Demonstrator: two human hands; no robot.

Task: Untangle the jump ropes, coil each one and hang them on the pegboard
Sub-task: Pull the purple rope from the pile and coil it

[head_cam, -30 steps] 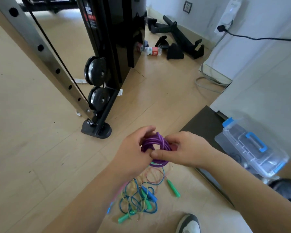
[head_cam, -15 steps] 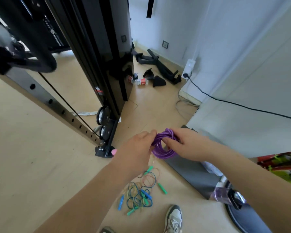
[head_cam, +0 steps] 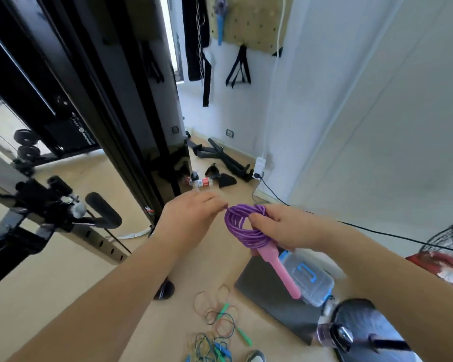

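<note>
Head view, looking down at the hands: the purple cord jump rope (head_cam: 243,226) was held up in front of the body, well above the pale wooden floor (head_cam: 63,270). It was wound into a tight coil, with one long pink plastic handle (head_cam: 280,270) hanging down out of it. The coil was gripped by the right hand (head_cam: 285,228), thumb laid across the loops, while a strand at the coil's top edge was pinched by the left hand (head_cam: 191,218), fingers curled. It looked like the last bit was being tucked in, though that's only a guess. So one rope was judged pretty much coiled but not hung yet. The tan wooden pegboard (head_cam: 249,19) was spotted high on the white wall, well apart from the hands. A blue-handled thing (head_cam: 220,28) seemed to be hanging on it, too blurred to be called a rope for sure. Down on the floor, a loose tangle of thin green, blue and orange jump ropes (head_cam: 215,333) was left unsorted. So most of the job was reckoned to be left: this one to be hung, then the rest to be untangled, coiled and hung.
</note>
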